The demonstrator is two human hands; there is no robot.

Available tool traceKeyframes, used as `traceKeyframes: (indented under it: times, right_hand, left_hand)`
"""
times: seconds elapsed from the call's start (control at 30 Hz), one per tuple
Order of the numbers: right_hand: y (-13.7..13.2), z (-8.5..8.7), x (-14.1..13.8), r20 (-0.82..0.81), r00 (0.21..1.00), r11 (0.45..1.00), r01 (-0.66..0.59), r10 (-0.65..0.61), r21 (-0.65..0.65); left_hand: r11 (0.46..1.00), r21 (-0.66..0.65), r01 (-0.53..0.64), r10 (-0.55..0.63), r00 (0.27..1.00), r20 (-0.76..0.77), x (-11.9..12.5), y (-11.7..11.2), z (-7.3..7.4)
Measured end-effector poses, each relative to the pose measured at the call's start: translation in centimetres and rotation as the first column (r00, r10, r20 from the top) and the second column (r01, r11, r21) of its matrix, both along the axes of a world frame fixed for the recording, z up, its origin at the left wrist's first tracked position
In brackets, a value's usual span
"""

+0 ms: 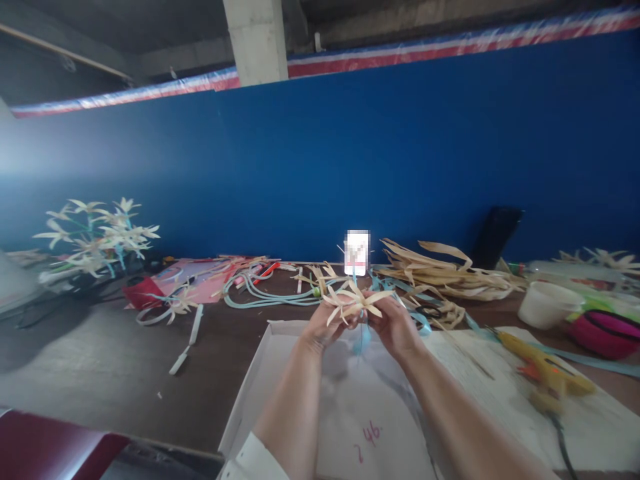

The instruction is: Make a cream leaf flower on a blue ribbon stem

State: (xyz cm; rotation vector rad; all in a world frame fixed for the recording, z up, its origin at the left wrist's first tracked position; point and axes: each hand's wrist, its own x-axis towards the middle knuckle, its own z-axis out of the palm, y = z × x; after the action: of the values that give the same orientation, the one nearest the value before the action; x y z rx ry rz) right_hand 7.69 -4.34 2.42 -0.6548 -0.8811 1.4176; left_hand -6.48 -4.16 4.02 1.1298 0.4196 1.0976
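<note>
Both hands meet over a shallow white box lid point(345, 413) and hold a pale husk flower point(359, 303) with long, narrow, pointed petals. My left hand point(324, 327) grips it from the left, fingers closed in behind the petals. From the right, my right hand point(395, 325) is also closed on it. Petals partly cover the fingertips, so the exact pinch is hidden. Light-blue ribbon or stem wrap point(361, 341) hangs blurred below the flower.
Dried husks point(445, 273) and a pale-blue cord point(260, 301) lie along the back, near a lit phone point(357, 252). At right are a yellow glue gun point(545, 367), a white cup point(547, 305) and a pink container point(605, 332). Finished flowers point(113, 233) stand far left.
</note>
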Motion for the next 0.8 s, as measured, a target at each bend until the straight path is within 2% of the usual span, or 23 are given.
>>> traceKeyframes:
  times: [0.17, 0.23, 0.3, 0.37, 0.5, 0.6, 0.73, 0.8]
  right_hand:
    - [-0.1, 0.2, 0.1, 0.009, 1.000, 1.000, -0.001, 0.001, -0.008]
    - [-0.1, 0.2, 0.2, 0.010, 1.000, 1.000, 0.003, -0.003, -0.020]
    - [-0.1, 0.2, 0.1, 0.003, 1.000, 1.000, 0.011, -0.011, -0.019]
    - [-0.1, 0.2, 0.1, 0.002, 1.000, 1.000, 0.017, -0.017, -0.020]
    - [-0.1, 0.3, 0.1, 0.021, 0.999, 0.999, 0.037, -0.036, -0.039]
    - [-0.1, 0.3, 0.1, 0.023, 0.999, 0.998, 0.033, -0.032, -0.046]
    - [-0.1, 0.2, 0.2, 0.021, 0.999, 0.999, 0.039, -0.038, -0.039]
    - [-0.1, 0.2, 0.2, 0.027, 0.999, 0.998, 0.046, -0.045, -0.041]
  left_hand:
    - [1.000, -0.005, 0.024, -0.024, 0.999, 0.034, -0.5, -0.2, 0.2]
    - [1.000, -0.025, -0.004, 0.006, 0.997, 0.080, -0.5, -0.1, 0.2]
    - [0.995, -0.034, -0.095, 0.098, 0.986, 0.136, -0.4, 0.3, 0.2]
    - [0.971, -0.057, -0.233, 0.240, 0.953, 0.185, -0.2, 0.8, 0.2]
    - [0.877, -0.124, -0.464, 0.480, 0.855, 0.195, 0.0, 1.8, 0.0]
    - [0.787, -0.110, -0.607, 0.616, 0.763, 0.196, 0.0, 2.3, -0.3]
    - [0.629, -0.063, -0.775, 0.769, 0.608, 0.195, 0.0, 2.4, -0.7]
    - [0.577, -0.054, -0.815, 0.806, 0.558, 0.197, 0.0, 2.4, -0.6]
